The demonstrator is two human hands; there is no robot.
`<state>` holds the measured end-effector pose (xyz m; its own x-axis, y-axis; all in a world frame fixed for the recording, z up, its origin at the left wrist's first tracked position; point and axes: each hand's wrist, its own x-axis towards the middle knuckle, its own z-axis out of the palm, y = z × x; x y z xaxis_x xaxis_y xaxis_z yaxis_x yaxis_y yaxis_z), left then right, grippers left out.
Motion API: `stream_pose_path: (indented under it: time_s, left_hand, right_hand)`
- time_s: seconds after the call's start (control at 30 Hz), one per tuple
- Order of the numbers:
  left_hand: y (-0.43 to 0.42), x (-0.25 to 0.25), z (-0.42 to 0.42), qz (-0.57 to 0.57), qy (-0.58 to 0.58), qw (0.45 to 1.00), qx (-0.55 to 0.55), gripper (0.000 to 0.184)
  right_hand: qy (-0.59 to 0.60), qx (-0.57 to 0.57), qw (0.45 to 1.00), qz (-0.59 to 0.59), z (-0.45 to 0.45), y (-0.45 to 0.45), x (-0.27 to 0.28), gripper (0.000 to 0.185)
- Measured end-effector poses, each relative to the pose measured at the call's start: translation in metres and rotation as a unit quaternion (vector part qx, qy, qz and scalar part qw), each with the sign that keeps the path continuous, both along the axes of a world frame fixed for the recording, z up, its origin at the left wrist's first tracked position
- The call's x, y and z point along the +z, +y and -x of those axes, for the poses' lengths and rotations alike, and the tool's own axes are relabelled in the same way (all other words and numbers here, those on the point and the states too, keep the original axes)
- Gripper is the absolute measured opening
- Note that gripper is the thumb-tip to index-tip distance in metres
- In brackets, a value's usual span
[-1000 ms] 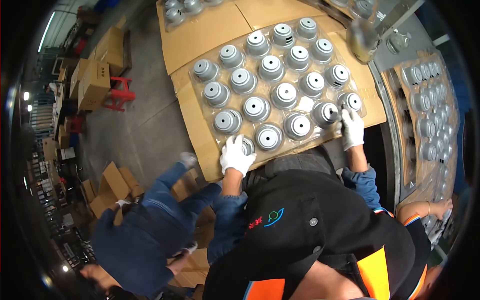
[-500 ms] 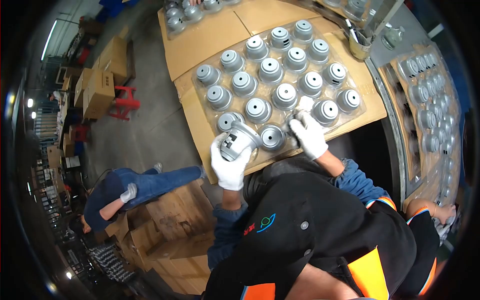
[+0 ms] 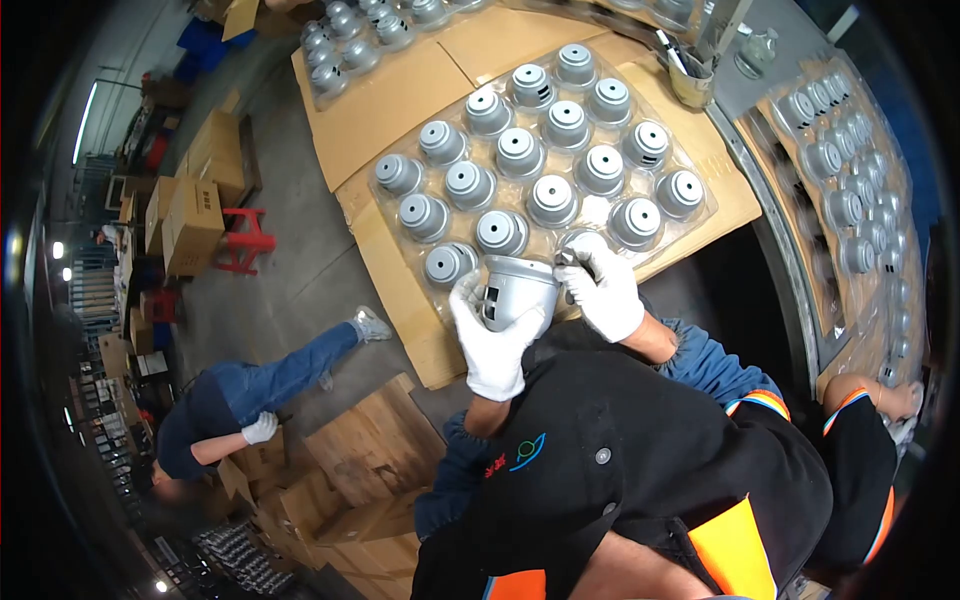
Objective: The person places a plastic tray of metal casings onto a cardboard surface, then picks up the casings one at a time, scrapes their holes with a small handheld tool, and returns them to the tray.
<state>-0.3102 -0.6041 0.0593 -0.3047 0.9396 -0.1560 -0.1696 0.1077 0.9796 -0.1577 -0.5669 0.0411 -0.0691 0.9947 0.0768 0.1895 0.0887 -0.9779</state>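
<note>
My left hand, in a white glove, is wrapped round a grey metal housing, cup-shaped with dark slots in its side. The housing is tilted above the near edge of a clear plastic tray. My right hand, also gloved, is closed at the housing's wide rim. A small dark piece shows between its fingertips, too small to name. Several similar grey housings stand in the tray, which lies on cardboard.
Another tray of housings lies beyond, and more housings lie at the right. A cup with pens stands near a glass bottle. At left are a bending person, cartons and a red stool. An arm reaches in at right.
My left hand has turned the housing more upright and moved it right. My right hand has come to its rim from the tray. The person at left has shifted, and the view has moved slightly.
</note>
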Motion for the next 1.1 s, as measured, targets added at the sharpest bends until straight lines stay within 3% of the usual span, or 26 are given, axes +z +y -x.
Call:
stream_pose_path:
  time_s: [0.2,0.3,0.4,0.47,0.57,1.1]
  left_hand:
    - [0.004,0.007,-0.003,-0.025,0.028,0.997,-0.060,0.099]
    - [0.007,0.005,-0.002,-0.033,0.115,0.990,-0.074,0.103]
    - [0.009,0.009,-0.003,-0.024,0.089,0.993,-0.079,0.100]
    - [0.010,0.015,-0.006,0.004,-0.034,0.996,-0.079,0.097]
    - [0.009,0.007,-0.002,0.007,-0.053,0.996,-0.077,0.095]
    - [0.005,0.019,-0.008,-0.037,0.046,0.998,-0.029,0.091]
  right_hand:
    - [0.039,-0.003,0.999,0.021,-0.005,0.004,-0.005,0.023]
    - [0.060,-0.012,0.998,0.017,-0.005,0.006,-0.005,0.023]
    - [0.030,-0.007,1.000,-0.002,-0.005,0.011,0.005,0.022]
    - [0.012,0.005,1.000,-0.014,-0.004,0.014,0.019,0.021]
    - [-0.001,0.008,1.000,-0.022,-0.002,0.016,0.026,0.021]
    - [0.056,0.038,0.997,-0.034,0.001,0.018,0.005,0.018]
